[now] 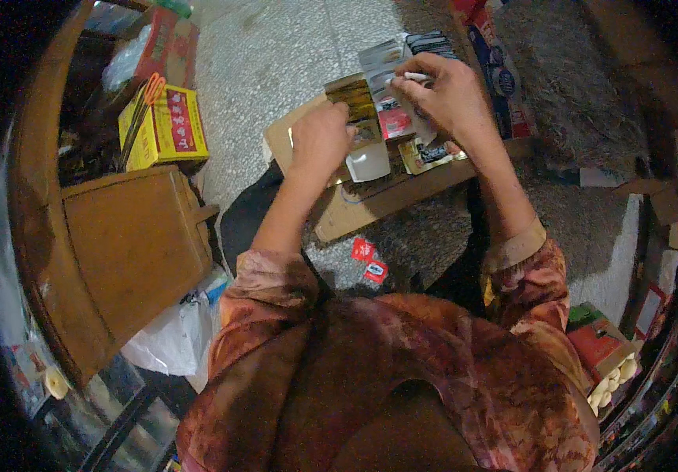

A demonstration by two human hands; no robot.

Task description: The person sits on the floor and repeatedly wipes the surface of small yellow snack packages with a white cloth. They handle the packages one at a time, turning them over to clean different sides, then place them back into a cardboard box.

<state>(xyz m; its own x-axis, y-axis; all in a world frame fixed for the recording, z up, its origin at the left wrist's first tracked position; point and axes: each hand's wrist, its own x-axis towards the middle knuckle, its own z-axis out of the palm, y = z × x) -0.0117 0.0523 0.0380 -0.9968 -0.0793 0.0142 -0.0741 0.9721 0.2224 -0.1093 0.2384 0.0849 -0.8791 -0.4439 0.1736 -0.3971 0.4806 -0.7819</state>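
Note:
In the head view my left hand (322,134) lies with curled fingers on a row of gold and brown packets (353,100) in a cardboard box; whether it grips one, I cannot tell. Between the thumb and fingers of my right hand (442,88) is a small white stick-like thing (417,76). Below that hand hangs something pale and blurred. Grey packets (380,59), a red and white packet (395,121) and a gold and black packet (427,154) lie near my right hand. Dark packets (430,44) are stacked behind it.
A yellow box (164,133) with orange-handled scissors (154,88) stands at the left, above a brown cardboard box (132,253). Two small red packets (369,261) lie on the speckled floor. A white plastic bag (170,339) is at lower left, a red and green box (598,342) at lower right.

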